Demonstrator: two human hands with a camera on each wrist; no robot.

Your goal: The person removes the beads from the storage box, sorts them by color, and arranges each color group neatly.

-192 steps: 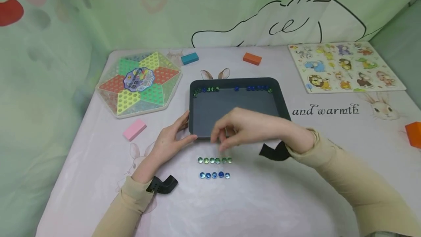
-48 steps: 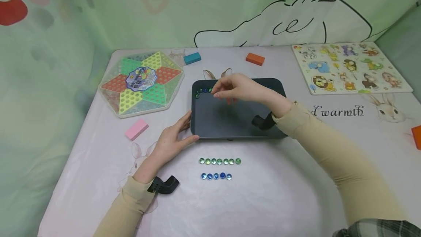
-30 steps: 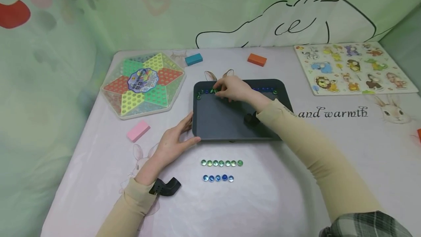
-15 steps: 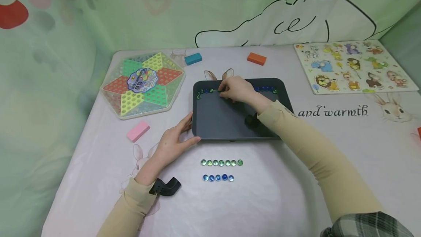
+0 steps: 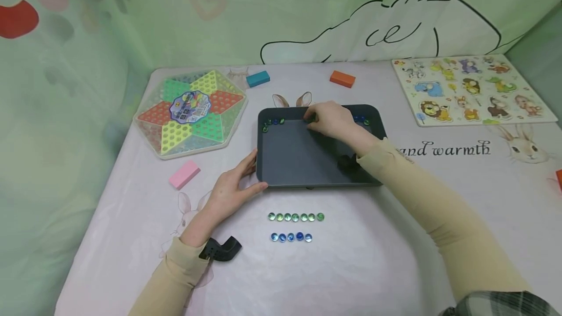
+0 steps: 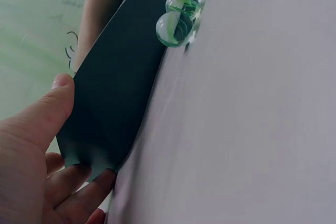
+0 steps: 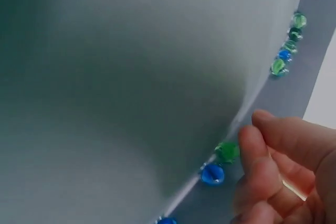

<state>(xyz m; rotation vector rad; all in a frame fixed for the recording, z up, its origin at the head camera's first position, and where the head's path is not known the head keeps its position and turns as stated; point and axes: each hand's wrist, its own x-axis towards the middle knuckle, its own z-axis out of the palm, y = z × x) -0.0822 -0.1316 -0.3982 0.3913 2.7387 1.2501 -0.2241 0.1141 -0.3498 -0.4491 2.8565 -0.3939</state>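
My left hand (image 5: 228, 196) holds the front left corner of a dark grey baking tray (image 5: 285, 160), thumb at the rim and fingers against the outer wall. My right hand (image 5: 331, 120) reaches inside, over the back wall, with curled fingers and thumb close to the index finger. In the right wrist view a green marble (image 7: 227, 152) lies against the outside of the index finger, touching a blue marble (image 7: 212, 174). More green and blue marbles (image 5: 265, 129) sit in the back left corner. Others (image 5: 361, 118) at the back right are partly hidden by the hand.
Before the tray lie a row of green marbles (image 5: 295, 217) and a row of blue marbles (image 5: 291, 237). A Chinese checkers board (image 5: 190, 111) stands left, an animal puzzle board (image 5: 471, 89) right. Pink (image 5: 184, 175), blue (image 5: 258, 79) and orange (image 5: 342, 79) blocks lie around.
The green row has gained one marble at its right end. My right hand went to the tray's back wall, then slid right; a green marble left the left cluster. The left hand stayed.
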